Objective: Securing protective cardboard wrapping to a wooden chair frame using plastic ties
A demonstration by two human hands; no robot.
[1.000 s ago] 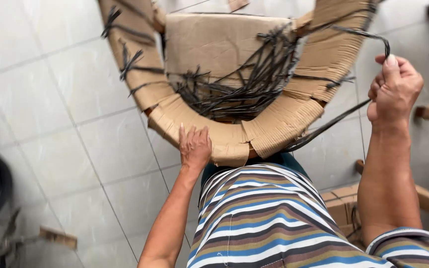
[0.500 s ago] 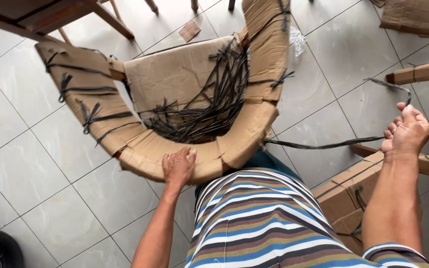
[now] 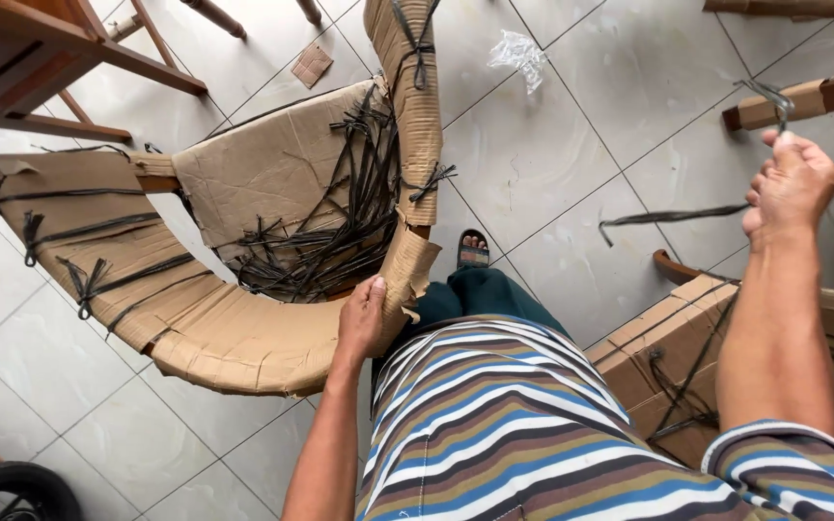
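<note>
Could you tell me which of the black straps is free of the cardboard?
The black strap hanging from the right hand over the floor tiles; the others are tied around cardboard.

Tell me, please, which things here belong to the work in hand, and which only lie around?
In the work:
- cardboard-wrapped chair, under left hand
- black strap, in right hand

Lying around:
- crumpled plastic
- cardboard scrap
- wooden furniture
- tyre
</note>
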